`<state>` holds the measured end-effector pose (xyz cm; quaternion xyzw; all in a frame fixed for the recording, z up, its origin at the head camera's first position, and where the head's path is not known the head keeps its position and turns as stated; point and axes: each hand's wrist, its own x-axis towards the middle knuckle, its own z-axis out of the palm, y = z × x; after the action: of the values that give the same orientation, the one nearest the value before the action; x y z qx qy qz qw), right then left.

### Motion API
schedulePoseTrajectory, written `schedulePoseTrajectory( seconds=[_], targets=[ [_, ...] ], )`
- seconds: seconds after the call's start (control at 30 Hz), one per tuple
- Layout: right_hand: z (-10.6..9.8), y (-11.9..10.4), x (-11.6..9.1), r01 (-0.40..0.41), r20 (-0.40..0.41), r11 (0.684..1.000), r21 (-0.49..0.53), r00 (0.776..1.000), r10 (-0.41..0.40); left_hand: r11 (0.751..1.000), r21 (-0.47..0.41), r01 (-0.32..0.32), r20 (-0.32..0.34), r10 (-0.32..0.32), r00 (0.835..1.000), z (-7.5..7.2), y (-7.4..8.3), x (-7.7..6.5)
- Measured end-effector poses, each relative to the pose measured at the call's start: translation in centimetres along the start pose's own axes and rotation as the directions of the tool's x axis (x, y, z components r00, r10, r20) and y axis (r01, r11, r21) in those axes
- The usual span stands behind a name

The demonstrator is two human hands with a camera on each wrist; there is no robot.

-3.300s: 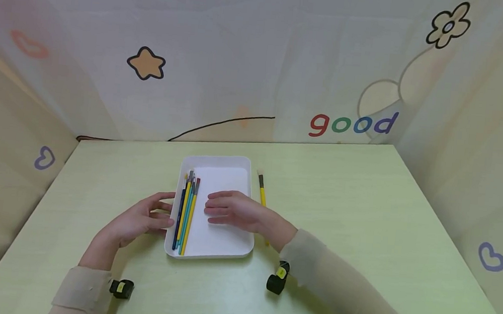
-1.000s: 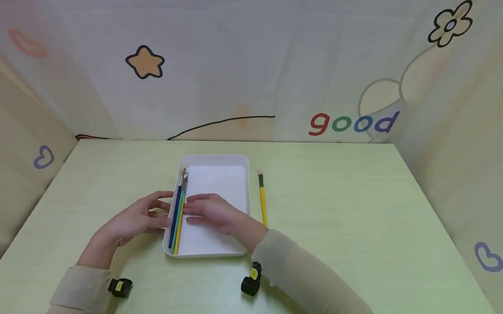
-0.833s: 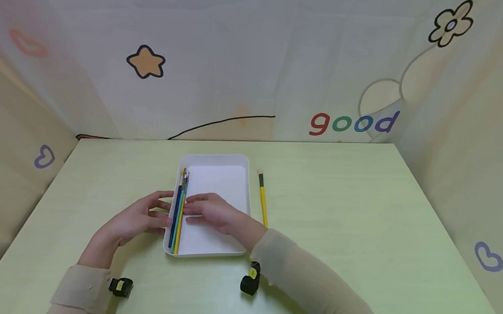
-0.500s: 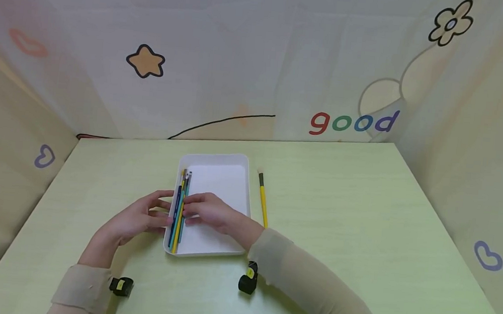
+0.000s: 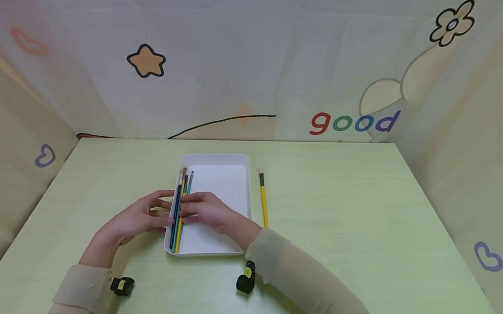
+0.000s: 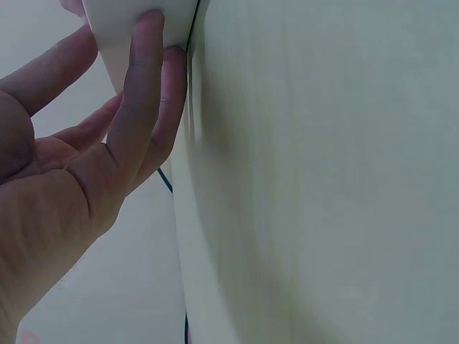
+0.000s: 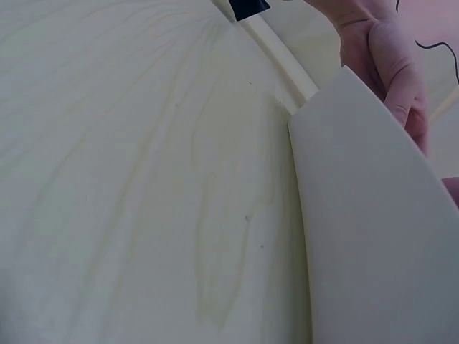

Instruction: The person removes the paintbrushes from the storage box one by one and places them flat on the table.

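Note:
A white tray (image 5: 220,174) lies on the table, with several paintbrushes (image 5: 176,235) lengthwise along its left wall. Their handles are dark blue, teal and yellow. My left hand (image 5: 138,217) rests its fingertips against the tray's left outer side; in the left wrist view those fingers are extended on the white wall. Over the tray, my right hand (image 5: 210,213) touches the brushes with its fingertips and covers their middle part. One teal brush (image 5: 190,181) leans slightly away from the rest at its bristle end. The right wrist view shows mainly the tray's outer wall (image 7: 373,215).
A yellow-handled paintbrush (image 5: 264,203) lies on the table (image 5: 363,211) just right of the tray, its lower end by the right sleeve (image 5: 296,265). Small black devices hang at both wrists. A printed curtain (image 5: 225,50) encloses the table's back and sides.
My right hand has moved left across the tray to the brushes, which now lie closer to the left wall. Lately one teal brush has tilted apart. The left hand has stayed in place.

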<state>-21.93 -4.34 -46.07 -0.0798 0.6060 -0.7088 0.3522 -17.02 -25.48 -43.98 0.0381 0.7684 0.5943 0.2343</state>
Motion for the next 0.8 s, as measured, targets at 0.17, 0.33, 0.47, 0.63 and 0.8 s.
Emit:
schedulePoseTrajectory(
  seconds=[0.17,0.33,0.47,0.63,0.8],
  targets=[
    [0.2,0.1,0.1,0.004,-0.014,0.999,-0.050,1.000,-0.005,1.000,-0.004,-0.002,0.002,0.002,1.000,0.0,0.0,0.0],
    [0.4,0.0,0.1,-0.002,-0.011,0.996,-0.092,1.000,0.001,1.000,0.001,-0.001,0.002,0.001,1.000,-0.1,-0.1,0.0],
    [0.5,0.1,0.2,0.003,-0.011,0.993,-0.114,1.000,-0.004,1.000,-0.003,0.005,0.001,-0.005,1.000,-0.1,-0.2,0.1],
    [0.7,0.3,0.2,0.035,-0.042,0.990,-0.139,0.998,-0.041,1.000,-0.010,0.004,0.003,-0.003,1.000,-0.1,-0.1,0.2],
    [1.1,0.9,0.2,0.045,-0.066,0.975,-0.216,0.996,-0.060,1.000,-0.017,-0.005,0.015,0.005,1.000,-0.1,-0.2,0.2]
  ],
)
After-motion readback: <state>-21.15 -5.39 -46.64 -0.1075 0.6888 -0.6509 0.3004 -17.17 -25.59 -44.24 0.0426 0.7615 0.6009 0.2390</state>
